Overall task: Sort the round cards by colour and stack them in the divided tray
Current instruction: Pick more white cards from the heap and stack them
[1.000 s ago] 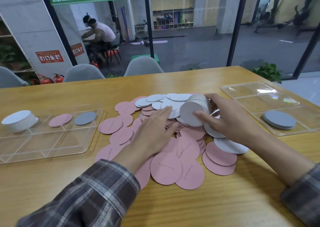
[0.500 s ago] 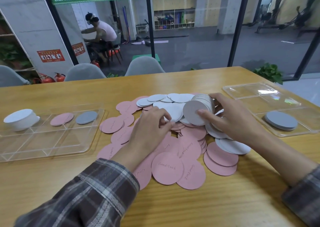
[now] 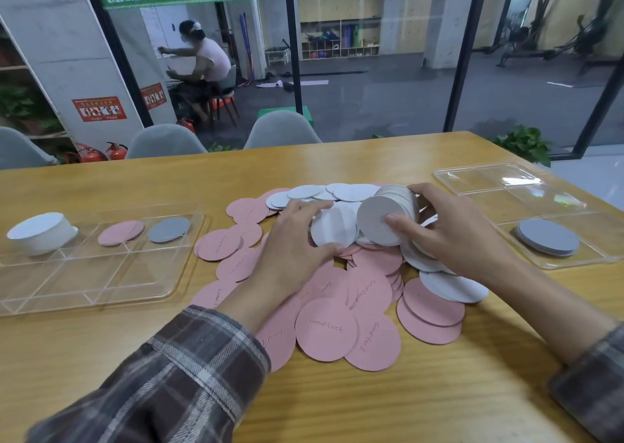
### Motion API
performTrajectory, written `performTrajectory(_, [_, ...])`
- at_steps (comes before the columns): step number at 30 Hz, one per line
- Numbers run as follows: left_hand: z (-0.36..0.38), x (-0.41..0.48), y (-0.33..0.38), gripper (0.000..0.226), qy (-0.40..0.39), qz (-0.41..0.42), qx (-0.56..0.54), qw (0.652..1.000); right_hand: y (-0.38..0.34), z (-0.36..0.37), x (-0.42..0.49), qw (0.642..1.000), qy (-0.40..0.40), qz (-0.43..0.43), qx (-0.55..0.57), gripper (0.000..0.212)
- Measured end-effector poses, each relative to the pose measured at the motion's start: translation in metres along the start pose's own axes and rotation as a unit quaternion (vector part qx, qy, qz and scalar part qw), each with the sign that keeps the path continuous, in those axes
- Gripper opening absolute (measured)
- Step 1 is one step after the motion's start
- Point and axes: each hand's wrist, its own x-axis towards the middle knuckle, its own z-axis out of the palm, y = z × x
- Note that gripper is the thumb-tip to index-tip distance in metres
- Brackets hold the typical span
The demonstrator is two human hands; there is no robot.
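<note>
Right hand is gripping a stack of white cards on edge, thumb across the front face, fingers curled behind. Left hand is pinching a loose white card just beside the stack. Both are working over the pink-and-white pile on the wooden table, which is lying between the left tray and the right tray. Grey chairs are standing behind, in front of a glass wall.

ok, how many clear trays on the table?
2. Left tray, left of the card pile, holds a white stack, pink cards, grey cards. Right tray, right of it, holds a grey stack. None seem hidden.
</note>
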Motion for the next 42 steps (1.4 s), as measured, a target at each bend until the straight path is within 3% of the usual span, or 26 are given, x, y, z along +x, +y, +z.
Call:
performTrajectory(2, [-0.004,0.000,0.005,0.065,0.032,-0.015,-0.037,0.999,-0.001,-0.001,0.000,1.000,0.002,0.002,0.003,0.053])
performTrajectory(6, [-0.008,0.001,0.010,0.041,0.086,-0.027,-0.051,0.995,-0.003,-0.001,-0.002,1.000,0.010,0.006,0.005,0.051])
performTrajectory(12, [-0.010,0.000,0.006,0.031,0.109,-0.002,-0.019,0.994,-0.004,0.000,-0.002,1.000,0.021,0.002,0.008,0.049])
performTrajectory(18, [-0.014,0.005,0.007,0.007,0.065,-0.062,-0.195,0.977,-0.003,0.000,-0.002,1.000,0.026,0.001,0.008,0.049])
performTrajectory(23, [-0.013,0.006,0.012,0.013,0.047,-0.120,-0.321,0.938,-0.004,0.000,-0.002,1.000,0.028,0.008,0.006,0.049])
performTrajectory(27, [-0.013,0.007,0.013,0.015,0.053,-0.137,-0.359,0.922,-0.005,0.001,-0.002,0.999,0.034,0.010,0.010,0.050])
performTrajectory(32, [-0.005,0.000,0.018,0.003,0.025,-0.105,-0.313,0.944,-0.009,0.001,-0.004,0.999,0.022,-0.003,0.024,0.052])
performTrajectory(42, [0.003,-0.008,0.024,0.015,0.026,-0.090,-0.289,0.953,-0.010,0.007,-0.003,0.997,-0.038,-0.011,0.061,0.076])
